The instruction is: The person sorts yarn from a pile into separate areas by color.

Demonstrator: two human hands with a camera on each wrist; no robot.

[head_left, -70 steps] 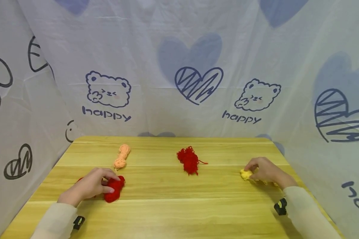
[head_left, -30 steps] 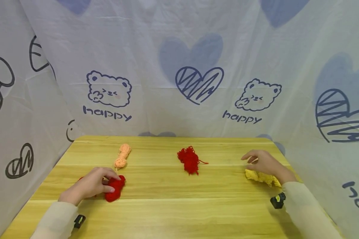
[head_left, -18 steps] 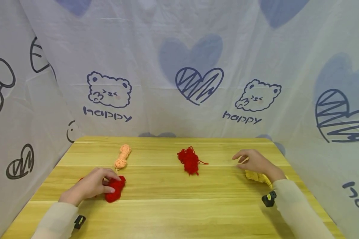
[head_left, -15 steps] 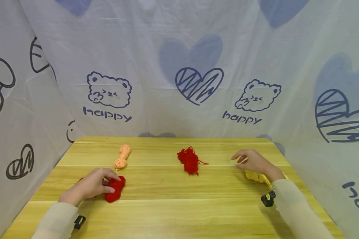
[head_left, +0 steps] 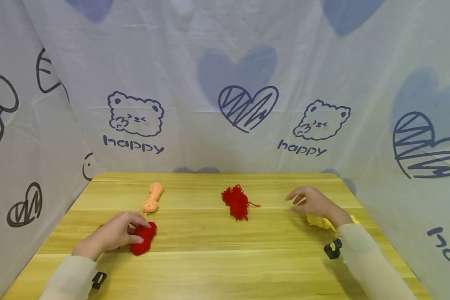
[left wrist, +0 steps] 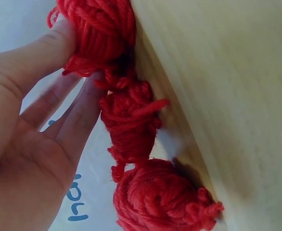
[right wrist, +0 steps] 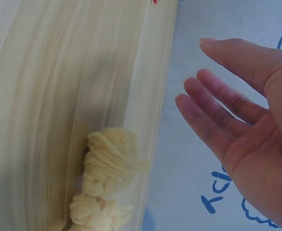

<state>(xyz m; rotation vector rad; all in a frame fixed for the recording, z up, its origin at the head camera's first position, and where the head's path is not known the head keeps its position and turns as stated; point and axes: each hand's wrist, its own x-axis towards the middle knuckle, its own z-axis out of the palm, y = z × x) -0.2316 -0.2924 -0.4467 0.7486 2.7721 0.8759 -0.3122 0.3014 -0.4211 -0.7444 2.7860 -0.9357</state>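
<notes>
My left hand (head_left: 112, 235) grips one end of a red yarn skein (head_left: 141, 246) on the left side of the table. Seen from the left wrist, the skein (left wrist: 131, 127) is a row of bunched lumps, its upper lump between thumb and fingers. My right hand (head_left: 315, 204) hovers on the right with nothing in it, its fingers (right wrist: 223, 110) relaxed and apart. Below and behind it lies a yellow yarn skein (head_left: 318, 222), partly hidden by the wrist in the head view; the right wrist view shows its bunched strands (right wrist: 111, 159) on the wood.
A second red yarn bundle (head_left: 236, 203) with a loose tail lies at the middle of the wooden table (head_left: 217, 271). A peach yarn skein (head_left: 153, 198) lies behind my left hand. Printed white cloth (head_left: 195, 137) hangs along the back and both sides.
My right hand has let go of the yellow yarn skein, risen off it and moved left toward the middle. My left hand keeps its place on the red skein.
</notes>
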